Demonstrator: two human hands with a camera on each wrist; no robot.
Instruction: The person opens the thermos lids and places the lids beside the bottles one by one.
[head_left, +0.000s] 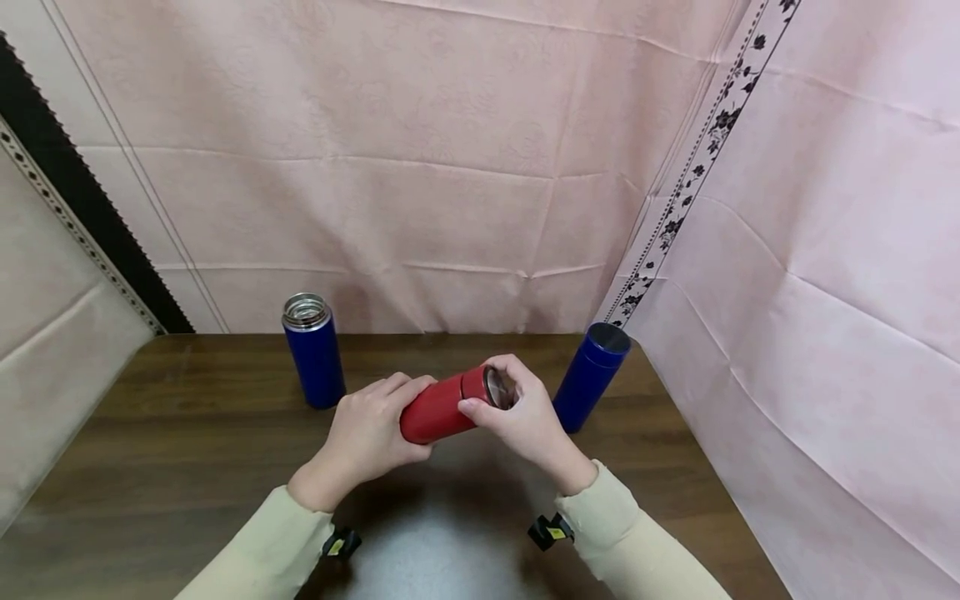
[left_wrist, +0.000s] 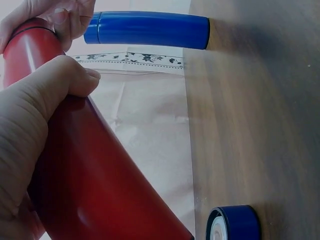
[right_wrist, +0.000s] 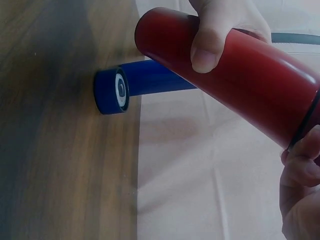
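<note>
A red thermos bottle (head_left: 435, 412) is held tilted above the table between both hands. My left hand (head_left: 367, 429) grips its body, thumb on the near side in the left wrist view. Around the red lid (head_left: 473, 383) at the upper right end curl the fingers of my right hand (head_left: 532, 425). A dark seam shows between lid and body. To the left, a blue thermos bottle (head_left: 315, 367) stands lidless, its steel mouth bare. Its blue counterpart on the right (head_left: 588, 379) has a lid on. A loose blue lid (left_wrist: 245, 222) lies on the table, hidden in the head view.
The brown wooden table (head_left: 187, 450) ends at a pink cloth (head_left: 450, 208) hung behind it. More cloth hangs at the left and right sides, with a flowered border strip (head_left: 697, 167) at the back right corner. Both bottles stand toward the table's far edge.
</note>
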